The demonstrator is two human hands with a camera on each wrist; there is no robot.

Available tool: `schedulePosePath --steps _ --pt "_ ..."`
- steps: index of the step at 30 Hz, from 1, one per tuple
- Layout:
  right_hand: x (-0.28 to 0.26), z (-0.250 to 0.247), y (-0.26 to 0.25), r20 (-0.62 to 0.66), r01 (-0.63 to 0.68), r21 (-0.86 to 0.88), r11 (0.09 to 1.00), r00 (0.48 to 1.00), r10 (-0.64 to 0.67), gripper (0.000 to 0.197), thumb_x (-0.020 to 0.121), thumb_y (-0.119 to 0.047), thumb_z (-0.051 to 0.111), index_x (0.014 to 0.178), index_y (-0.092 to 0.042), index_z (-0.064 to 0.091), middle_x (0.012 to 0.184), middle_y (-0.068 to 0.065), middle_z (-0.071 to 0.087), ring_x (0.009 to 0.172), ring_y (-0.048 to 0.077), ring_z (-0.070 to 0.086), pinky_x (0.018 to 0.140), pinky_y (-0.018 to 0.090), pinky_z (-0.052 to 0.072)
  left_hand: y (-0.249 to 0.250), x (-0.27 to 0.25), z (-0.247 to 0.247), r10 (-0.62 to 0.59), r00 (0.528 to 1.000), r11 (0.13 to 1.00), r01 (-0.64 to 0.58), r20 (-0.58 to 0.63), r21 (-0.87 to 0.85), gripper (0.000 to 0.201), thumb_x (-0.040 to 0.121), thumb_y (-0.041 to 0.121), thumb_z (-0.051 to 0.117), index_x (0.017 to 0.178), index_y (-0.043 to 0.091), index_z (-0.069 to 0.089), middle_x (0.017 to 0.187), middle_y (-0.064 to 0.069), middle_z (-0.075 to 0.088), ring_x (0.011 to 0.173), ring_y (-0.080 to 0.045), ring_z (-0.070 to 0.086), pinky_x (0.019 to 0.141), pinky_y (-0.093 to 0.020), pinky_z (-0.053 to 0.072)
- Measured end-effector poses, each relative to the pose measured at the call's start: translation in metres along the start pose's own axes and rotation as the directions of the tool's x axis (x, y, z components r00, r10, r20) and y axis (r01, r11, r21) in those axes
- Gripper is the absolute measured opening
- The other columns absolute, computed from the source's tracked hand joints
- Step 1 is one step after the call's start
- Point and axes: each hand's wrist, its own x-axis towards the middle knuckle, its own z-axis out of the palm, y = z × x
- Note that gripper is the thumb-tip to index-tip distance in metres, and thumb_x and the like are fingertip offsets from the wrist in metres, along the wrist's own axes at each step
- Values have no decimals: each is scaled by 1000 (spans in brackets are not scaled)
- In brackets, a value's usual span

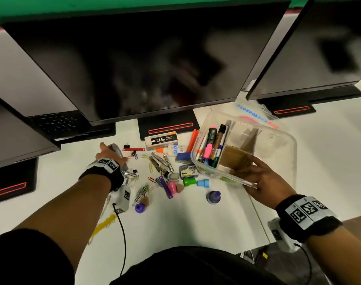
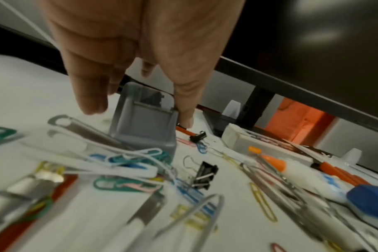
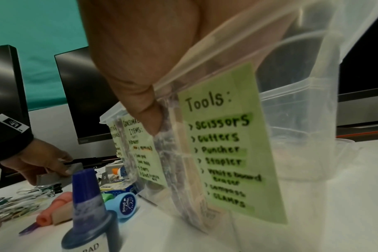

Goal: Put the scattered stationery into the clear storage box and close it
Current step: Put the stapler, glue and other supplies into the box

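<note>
The clear storage box [image 1: 286, 138] stands open at the right of the white desk, with markers [image 1: 211, 147] in its left compartment. My right hand [image 1: 251, 174] holds its near wall, thumb [image 3: 140, 102] inside over the rim beside a green "Tools" label [image 3: 222, 145]. My left hand [image 1: 108, 153] grips a grey stapler [image 2: 142, 122] at the left of the pile, thumb [image 2: 183, 95] on one side and fingers on the other. Paper clips [image 1: 142, 191], metal clamps [image 1: 161, 161], a glue bottle [image 1: 172, 150], a staples box [image 1: 161, 139] and small stamps [image 1: 203, 183] lie scattered between the hands.
The box lid [image 1: 255, 115] lies behind the box. Dark monitors [image 1: 146, 64] overhang the back of the desk, their stands [image 1: 167, 127] close behind the pile. Two purple ink bottles [image 1: 213, 197] stand near the front. The desk edge [image 1: 261, 223] runs by my right wrist.
</note>
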Motion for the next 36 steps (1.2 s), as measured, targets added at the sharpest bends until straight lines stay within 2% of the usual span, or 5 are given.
schedulePosePath --steps 8,18,26,32,36 --pt "-5 -2 -9 26 -4 3 1000 1000 4 30 66 -8 74 93 -22 75 102 -8 70 125 33 49 96 38 51 -10 -15 -4 70 997 975 -74 25 211 52 76 10 72 112 8 35 113 -15 45 109 -39 55 96 -46 48" --pt "-5 -7 -15 -31 55 -28 998 998 -56 33 58 -9 79 87 -26 76 95 -10 71 125 27 46 103 27 40 -20 -16 -11 79 993 996 -81 -84 -28 60 75 25 69 122 14 34 111 -18 58 91 -38 58 84 -43 50" --pt "2 -24 -24 163 -205 185 961 971 176 26 77 -33 65 98 -20 75 105 -4 69 130 22 42 108 24 32 64 -83 -38 553 833 832 -553 7 44 85 69 27 74 140 24 28 124 -11 58 97 -25 56 84 -32 47" --pt "36 -63 -65 69 -466 571 676 847 527 24 89 -33 59 97 -15 72 92 2 69 85 17 62 75 24 46 134 -168 -6 748 646 652 -758 153 10 100 64 32 74 145 35 16 130 -2 56 111 -24 57 93 -36 50" --pt "55 -74 -73 296 -510 845 159 695 656 35 87 -37 61 100 -5 67 88 10 70 76 20 65 67 33 56 157 -195 25 805 556 565 -825 207 15 102 67 35 72 146 34 8 129 -5 58 111 -26 60 87 -31 50"
